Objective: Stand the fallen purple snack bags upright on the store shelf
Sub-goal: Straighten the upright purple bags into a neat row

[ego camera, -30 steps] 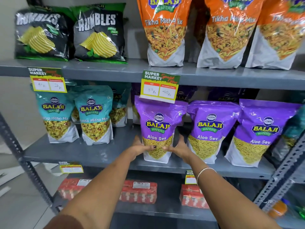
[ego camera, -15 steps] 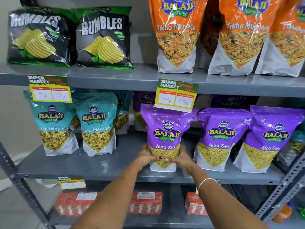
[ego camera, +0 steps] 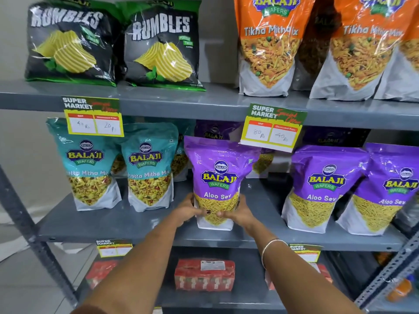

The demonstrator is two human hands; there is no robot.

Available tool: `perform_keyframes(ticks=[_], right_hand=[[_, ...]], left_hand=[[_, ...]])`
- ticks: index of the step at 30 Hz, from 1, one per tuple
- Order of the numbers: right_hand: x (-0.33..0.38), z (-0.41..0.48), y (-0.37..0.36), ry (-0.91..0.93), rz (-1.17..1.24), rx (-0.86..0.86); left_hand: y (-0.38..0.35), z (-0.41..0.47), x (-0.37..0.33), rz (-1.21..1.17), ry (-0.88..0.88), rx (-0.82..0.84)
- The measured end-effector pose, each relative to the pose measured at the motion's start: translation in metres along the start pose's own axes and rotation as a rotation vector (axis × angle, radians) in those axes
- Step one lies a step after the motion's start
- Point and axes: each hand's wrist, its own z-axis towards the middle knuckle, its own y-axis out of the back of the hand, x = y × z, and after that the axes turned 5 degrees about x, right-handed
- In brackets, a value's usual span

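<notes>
The purple snack bag (ego camera: 218, 180) stands on the middle shelf (ego camera: 136, 225), just right of the teal bags (ego camera: 148, 171). The left hand (ego camera: 187, 210) and right hand (ego camera: 238, 211) clasp its lower sides, fingers curled on. It looks light, soft and crinkly; holding low near the gusset should steady it

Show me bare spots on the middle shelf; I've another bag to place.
Bare grey shelf lies between the held purple Aloo Sev bag and the next purple bag; a narrower strip fronts the teal Khatta Mitha bags. Far right is crowded.
</notes>
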Motion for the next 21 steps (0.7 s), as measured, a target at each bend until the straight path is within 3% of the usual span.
perform_keyframes(ticks=[3, 6, 9, 11, 13, 15, 17, 21], right_hand=[[0.0, -0.007, 0.012, -0.094, -0.182, 0.051], [-0.001, -0.019, 0.039, -0.201, -0.409, -0.019], [0.0, -0.038, 0.083, -0.385, -0.728, -0.035], [-0.001, -0.047, 0.115, -0.527, -0.781, 0.012], [-0.003, -0.057, 0.148, -0.635, -0.8, -0.053], [-0.002, -0.061, 0.172, -0.641, -0.888, -0.107], [-0.009, -0.064, 0.205, -0.538, -0.985, -0.191], [-0.029, -0.065, 0.258, -0.206, -0.427, -0.291]], left_hand=[[0.003, 0.003, 0.004, 0.064, 0.214, 0.104], [0.0, 0.004, 0.001, 0.166, 0.421, 0.291], [-0.022, 0.002, -0.012, 0.233, 0.519, 0.512], [-0.044, 0.001, -0.024, 0.271, 0.548, 0.636], [-0.068, 0.0, -0.036, 0.282, 0.559, 0.736], [-0.088, 0.002, -0.046, 0.246, 0.503, 0.728], [-0.122, 0.007, -0.062, 0.206, 0.36, 0.599], [-0.191, 0.021, -0.095, 0.106, 0.085, 0.253]])
